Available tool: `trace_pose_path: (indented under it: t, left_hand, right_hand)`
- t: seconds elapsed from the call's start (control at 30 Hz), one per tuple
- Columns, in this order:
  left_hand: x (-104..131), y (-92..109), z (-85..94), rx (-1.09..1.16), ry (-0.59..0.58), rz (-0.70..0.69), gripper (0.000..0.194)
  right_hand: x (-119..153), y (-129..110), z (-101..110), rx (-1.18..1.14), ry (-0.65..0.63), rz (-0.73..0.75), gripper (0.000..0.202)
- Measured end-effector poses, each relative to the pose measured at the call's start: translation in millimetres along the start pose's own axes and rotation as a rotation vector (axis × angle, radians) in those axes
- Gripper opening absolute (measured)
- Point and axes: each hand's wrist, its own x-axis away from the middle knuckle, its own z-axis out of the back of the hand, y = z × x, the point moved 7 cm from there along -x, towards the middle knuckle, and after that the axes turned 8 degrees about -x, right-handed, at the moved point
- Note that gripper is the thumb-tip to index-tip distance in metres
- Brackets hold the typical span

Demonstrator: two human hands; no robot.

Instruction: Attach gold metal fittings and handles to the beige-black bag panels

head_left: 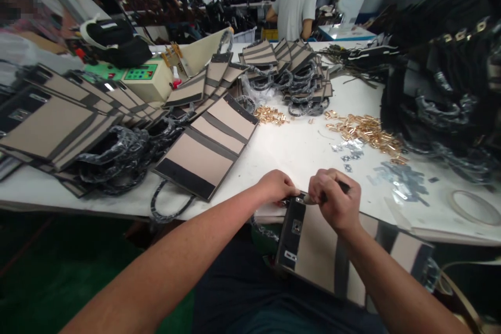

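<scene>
A beige and black bag panel [319, 253] lies at the table's front edge and over my lap, with small metal plates [296, 226] along its black end strip. My left hand [276, 186] is closed on the panel's far left corner, its fingertips partly hidden. My right hand [336, 195] is wrapped round a hand tool with a dark handle end [344, 186]. The tool's tip meets the strip beside the plate at that corner; its exact kind is hidden by the fist. A plastic-wrapped handle [264, 228] hangs from the panel's left side.
Bag panels with wrapped handles [207, 148] are piled left and at the back. Gold fittings [368, 133], thin metal plates [403, 182] and a tape roll [475, 207] lie to the right. Black bags [442, 78] are heaped far right. A person [295, 5] stands beyond the table.
</scene>
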Motion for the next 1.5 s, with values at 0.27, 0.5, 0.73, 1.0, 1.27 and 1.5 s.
trace_pose_path:
  t: [0.27,0.5,0.73,1.0,1.27,1.5]
  left_hand:
    - [40,21,5.7,-0.093,0.118,-0.103,0.015]
    - [162,96,22.3,-0.414,0.342,-0.699,0.012]
    - [313,144,53.4,-0.472,1.137,-0.914,0.006]
    - [284,46,15.2,0.852,0.701,-0.371,0.068]
    - [291,28,64.1,0.963,0.591,-0.423,0.050]
    - [291,33,59.7,1.000,0.468,-0.447,0.039]
  right_hand:
    - [15,-38,6,0.633,-0.124,-0.110,0.037]
    - [48,-70,71,1.104,-0.495,-0.112,0.029]
    - [83,-183,-30,1.378,-0.619,0.511,0.037]
    - [131,-153,-151,1.272,-0.567,0.732,0.063]
    - [110,-122,-140,0.739,-0.460,0.448,0.023]
    - [32,-166,-86,0.752,0.026,0.330,0.048]
